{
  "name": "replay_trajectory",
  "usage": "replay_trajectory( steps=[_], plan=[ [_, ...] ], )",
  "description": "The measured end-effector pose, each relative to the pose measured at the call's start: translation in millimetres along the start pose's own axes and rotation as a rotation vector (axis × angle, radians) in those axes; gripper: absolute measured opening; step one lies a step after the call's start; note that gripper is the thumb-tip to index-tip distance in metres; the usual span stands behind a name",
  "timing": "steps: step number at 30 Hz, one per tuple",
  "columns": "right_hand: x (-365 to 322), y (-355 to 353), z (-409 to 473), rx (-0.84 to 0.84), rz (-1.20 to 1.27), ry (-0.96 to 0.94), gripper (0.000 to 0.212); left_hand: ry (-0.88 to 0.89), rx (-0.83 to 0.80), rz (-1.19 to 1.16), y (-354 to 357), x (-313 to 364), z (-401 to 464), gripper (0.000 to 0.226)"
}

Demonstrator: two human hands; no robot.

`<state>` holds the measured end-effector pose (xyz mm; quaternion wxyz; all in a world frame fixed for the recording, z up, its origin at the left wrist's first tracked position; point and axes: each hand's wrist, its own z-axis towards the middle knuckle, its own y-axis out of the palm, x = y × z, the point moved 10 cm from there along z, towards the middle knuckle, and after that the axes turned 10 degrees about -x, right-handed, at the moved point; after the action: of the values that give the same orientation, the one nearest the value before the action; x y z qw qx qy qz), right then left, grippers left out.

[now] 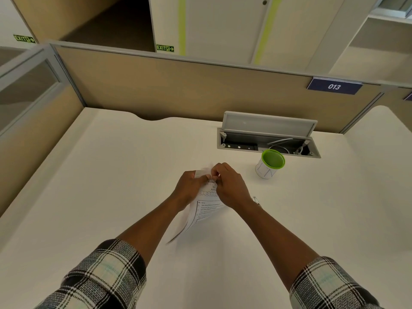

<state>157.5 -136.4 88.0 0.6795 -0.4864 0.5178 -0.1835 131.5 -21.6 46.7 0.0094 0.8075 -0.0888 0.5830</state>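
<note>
Printed white sheet (201,212), curled, pinched at top.

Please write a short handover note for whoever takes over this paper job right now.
Left grip: pinches the top edge of the printed sheets.
Right grip: pinches the same top edge, close against the left.
Things: the sheets are held up over the desk, their lower corner hanging towards it. A small metal item lies by the right wrist. A green-rimmed cup stands further back on the right.
Done: the sheets are gathered and held together at the top.
Left: finish the work at the top edge, which the fingers hide, then probably lay the sheets down.
</note>
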Motion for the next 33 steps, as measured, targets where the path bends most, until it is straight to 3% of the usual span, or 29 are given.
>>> replay_trajectory(
  steps=[4, 7, 14, 19, 22, 24, 28, 33],
  plan=[
    [-0.4, -1.3, -1.2, 0.010, -0.042, 0.000, 0.014, 0.019, 0.004, 0.056, -0.3, 3.1, -1.1, 0.023],
    [1.5, 0.7, 0.4, -0.012, -0.169, 0.021, 0.006, 0.088, 0.037, 0.264, -0.2, 13.3, -1.5, 0.030],
    [-9.3, -5.2, 2.7, -0.004, -0.453, 0.012, 0.015, 0.193, 0.042, 0.512, 8.1, 21.2, -2.0, 0.038],
    [-0.4, -5.1, 1.6, -0.043, -0.234, -0.009, 0.022, 0.165, 0.065, 0.383, -0.1, 17.6, -0.1, 0.037],
    [11.7, -16.6, -3.0, -0.029, -0.054, 0.001, 0.057, 0.103, -0.005, 0.295, -1.9, 10.6, 0.2, 0.020],
    [21.2, -19.3, -2.1, -0.108, -0.028, 0.039, 0.072, 0.067, -0.066, 0.234, -0.7, 5.6, -0.4, 0.013],
    [37.3, -11.8, 2.4, -0.353, 0.173, 0.111, 0.050, 0.021, -0.119, 0.145, -0.4, 0.9, 0.8, 0.017],
    [46.0, -6.2, 2.4, -0.383, 0.199, 0.158, 0.029, 0.075, -0.010, 0.227, -7.3, 6.0, 0.2, 0.028]
  ],
)
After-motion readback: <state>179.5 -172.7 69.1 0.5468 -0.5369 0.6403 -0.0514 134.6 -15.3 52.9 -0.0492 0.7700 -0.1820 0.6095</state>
